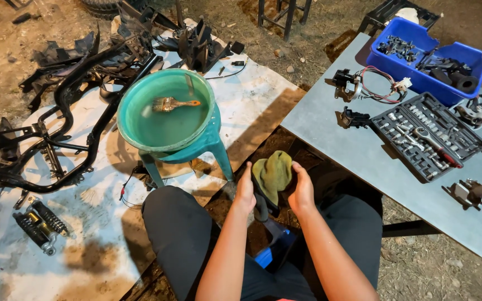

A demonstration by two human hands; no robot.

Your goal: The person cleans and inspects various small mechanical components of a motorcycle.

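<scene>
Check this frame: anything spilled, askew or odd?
Nothing spilled. One oddity: a paintbrush lies in the liquid in the green basin, and that basin sits on a small stool, wider than its seat. Both hands, left hand and right hand, grip a dark part wrapped in a green rag.

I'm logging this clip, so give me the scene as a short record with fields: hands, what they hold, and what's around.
left hand: grips a dark part, partly hidden
right hand: presses a green cloth against that part
basin: teal basin on a teal stool, liquid inside
in basin: paintbrush
table: grey table, right
on table: socket set, blue bin of parts
ground, left: black frame on white sheet
</scene>
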